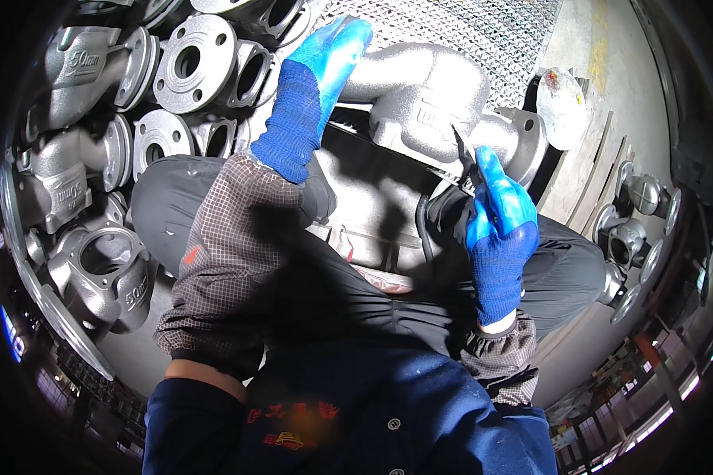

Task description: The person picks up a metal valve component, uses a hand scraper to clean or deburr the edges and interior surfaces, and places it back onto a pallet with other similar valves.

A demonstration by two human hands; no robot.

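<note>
A grey cast-metal valve body (429,103) lies in front of me on a mesh-topped surface, with a flange (528,146) at its right end. My left hand (334,59), in a blue coated glove, grips the left end of the casting; its fingers lie close together and hide the rim there. In my right hand (501,207), also gloved in blue, is a thin dark pointed tool (464,149), perhaps a file or scraper. Its tip meets the lower right side of the valve body, beside the raised marking. My fingers hide the tool's handle.
Several similar valve castings (194,63) are stacked at the left, close to my left arm. More castings (630,237) stand on the floor at the right. A whitish rounded object (561,108) sits by wooden slats (594,170). My bent knees flank the work surface.
</note>
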